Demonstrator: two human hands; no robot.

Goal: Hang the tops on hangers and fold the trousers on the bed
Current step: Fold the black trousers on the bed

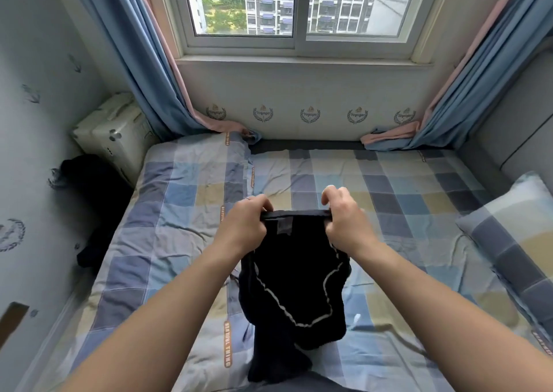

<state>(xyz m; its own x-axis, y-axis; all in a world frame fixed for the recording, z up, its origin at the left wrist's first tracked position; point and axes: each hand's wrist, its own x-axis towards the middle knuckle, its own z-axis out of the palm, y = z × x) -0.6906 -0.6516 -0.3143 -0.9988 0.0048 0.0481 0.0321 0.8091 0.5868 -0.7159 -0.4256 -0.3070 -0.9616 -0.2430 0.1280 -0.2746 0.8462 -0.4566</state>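
A pair of black trousers (294, 275) with pale pocket stitching hangs above the checked bed (404, 200). My left hand (244, 227) grips the left end of the waistband and my right hand (344, 221) grips the right end, so the band is stretched level between them. The legs droop in folds, and their lower part lies on the sheet near the frame's bottom edge. No hanger is in view.
A checked pillow (514, 230) lies at the bed's right edge beside a grey headboard (508, 128). A white box (116, 134) and dark clothing (92, 200) sit in the gap left of the bed. Blue-pink curtains (149, 71) flank the window (299, 5) beyond the bed.
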